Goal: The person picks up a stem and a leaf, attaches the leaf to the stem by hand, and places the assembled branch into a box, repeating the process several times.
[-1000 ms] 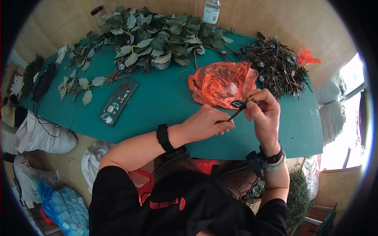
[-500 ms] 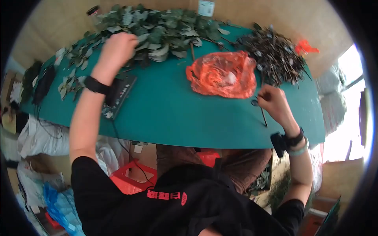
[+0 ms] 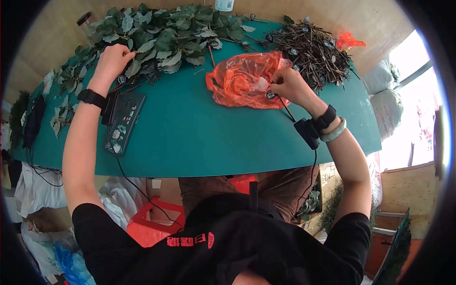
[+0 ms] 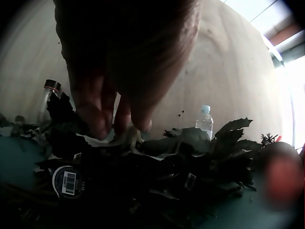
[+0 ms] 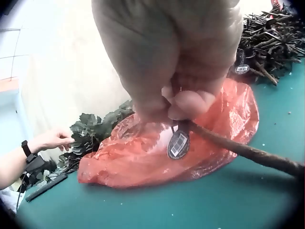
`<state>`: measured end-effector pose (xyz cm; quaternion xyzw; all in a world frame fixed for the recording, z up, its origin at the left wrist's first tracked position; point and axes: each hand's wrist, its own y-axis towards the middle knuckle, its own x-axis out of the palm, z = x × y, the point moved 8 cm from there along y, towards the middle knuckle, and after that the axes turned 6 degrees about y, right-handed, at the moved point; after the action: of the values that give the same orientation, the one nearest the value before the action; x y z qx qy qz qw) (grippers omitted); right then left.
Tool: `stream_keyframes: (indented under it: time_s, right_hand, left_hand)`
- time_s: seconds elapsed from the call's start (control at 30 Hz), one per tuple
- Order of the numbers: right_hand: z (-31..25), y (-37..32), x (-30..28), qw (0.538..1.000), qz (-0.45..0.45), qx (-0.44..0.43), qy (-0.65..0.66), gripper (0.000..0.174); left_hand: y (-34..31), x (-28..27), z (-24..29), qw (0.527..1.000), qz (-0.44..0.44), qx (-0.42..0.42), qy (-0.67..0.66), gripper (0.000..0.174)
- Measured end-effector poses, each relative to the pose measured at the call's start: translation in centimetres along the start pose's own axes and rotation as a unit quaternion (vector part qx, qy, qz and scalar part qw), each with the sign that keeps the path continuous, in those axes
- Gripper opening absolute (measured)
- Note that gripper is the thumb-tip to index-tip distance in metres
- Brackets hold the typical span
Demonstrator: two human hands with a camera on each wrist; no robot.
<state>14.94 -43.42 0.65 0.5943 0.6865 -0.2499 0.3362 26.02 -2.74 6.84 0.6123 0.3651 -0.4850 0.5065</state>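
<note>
My right hand [image 3: 293, 88] pinches a brown twig [image 5: 252, 152] between thumb and fingers, over the right side of a red plastic bag [image 3: 232, 97]. A black oval tag [image 5: 178, 144] with a barcode label hangs by the fingertips, and the twig's bare end points back toward the wrist. Far to the left, my left hand [image 3: 111, 61] reaches into a pile of green leafy branches [image 3: 166, 45]. Its thumb and fingers [image 4: 138, 117] come together on a pale stem among the leaves. Another barcode tag [image 4: 66, 182] lies below that hand.
A heap of bare twigs with tags [image 3: 313, 50] sits at the back right. By the left wrist lies a dark flowered phone-like case [image 3: 124, 123]. A jar [image 3: 86, 26] and a bottle [image 3: 224, 4] stand behind the leaves on the green table [image 3: 190, 137].
My left hand has let go of the twig and moved across to the leafy pile, where it pinches a stem. The right hand keeps the twig, now over the red bag's right side.
</note>
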Motion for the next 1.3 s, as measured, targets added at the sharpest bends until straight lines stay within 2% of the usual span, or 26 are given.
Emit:
stream_keyframes:
  time_s: [0.17, 0.27, 0.43, 0.47, 0.53, 0.57, 0.6, 0.67, 0.83, 0.93, 0.97, 1.0, 1.03, 1.07, 1.17, 1.2, 1.3]
  right_hand:
    - [0.6, 0.6, 0.6, 0.999, -0.006, 0.025, -0.033, 0.014]
    - [0.6, 0.7, 1.0, 0.999, -0.001, 0.019, -0.044, 0.014]
    - [0.0, 0.5, -0.1, 0.999, -0.002, 0.009, -0.039, 0.013]
    - [0.0, 0.5, -0.6, 0.999, 0.0, 0.01, -0.038, 0.013]
    - [0.5, 0.3, -1.2, 0.999, -0.024, 0.021, 0.036, 0.011]
    - [0.8, 0.1, -1.4, 0.996, -0.036, 0.026, 0.074, 0.011]
    - [1.0, -0.1, -1.8, 0.996, -0.032, 0.026, 0.076, 0.011]
    - [1.5, -0.6, -2.1, 0.983, -0.049, 0.041, 0.172, 0.011]
    - [0.9, -2.4, -2.9, 0.949, -0.066, 0.066, 0.302, 0.011]
    - [-0.2, -4.3, -3.3, 0.936, -0.061, 0.07, 0.34, 0.009]
    - [-0.7, -4.8, -3.1, 0.929, -0.064, 0.07, 0.358, 0.008]
    - [-1.1, -5.5, -2.9, 0.927, -0.072, 0.061, 0.364, 0.008]
    - [-1.2, -6.2, -3.0, 0.93, -0.07, 0.05, 0.357, 0.008]
    - [-1.6, -6.8, -2.8, 0.933, -0.068, 0.038, 0.35, 0.008]
    - [-3.1, -9.2, -2.4, 0.918, -0.056, 0.045, 0.391, 0.006]
    - [-3.5, -9.9, -2.2, 0.916, -0.058, 0.041, 0.395, 0.006]
    - [-4.6, -11.8, -1.3, 0.898, -0.048, 0.042, 0.435, 0.004]
  left_hand:
    - [-0.3, -1.0, 0.2, 0.997, 0.072, -0.017, -0.025, 0.023]
    - [0.3, -0.3, 0.7, 0.994, 0.093, 0.053, -0.018, 0.022]
    - [0.9, 0.0, 0.0, 0.995, 0.076, 0.06, 0.0, 0.021]
    - [1.1, -0.2, -0.7, 0.997, 0.067, 0.033, -0.022, 0.02]
    - [1.2, -0.8, -1.9, 0.996, 0.05, -0.021, -0.065, 0.019]
    - [1.2, -1.4, -1.9, 0.997, 0.05, -0.018, -0.063, 0.019]
    - [1.1, -2.0, -2.3, 0.992, 0.059, -0.038, -0.103, 0.018]
    - [0.7, -3.0, -3.0, 0.977, 0.074, -0.077, -0.184, 0.018]
    - [0.3, -3.6, -1.4, 0.966, 0.066, -0.047, -0.245, 0.019]
    - [-0.9, -4.8, 2.9, 0.976, 0.03, 0.023, -0.216, 0.019]
    - [-0.9, -5.0, 3.4, 0.978, 0.031, 0.017, -0.206, 0.019]
    - [-1.2, -6.2, 5.4, 0.98, 0.099, 0.128, -0.115, 0.019]
    - [-2.3, -7.3, 7.5, 0.959, 0.161, 0.234, -0.018, 0.019]
    - [-2.8, -7.7, 7.7, 0.961, 0.161, 0.224, -0.004, 0.019]
    - [-2.9, -8.9, 8.4, 0.969, 0.136, 0.158, -0.131, 0.017]
    - [-3.2, -9.3, 9.0, 0.97, 0.136, 0.157, -0.124, 0.017]
    - [-4.9, -8.7, 9.3, 0.927, 0.04, 0.039, -0.372, 0.014]
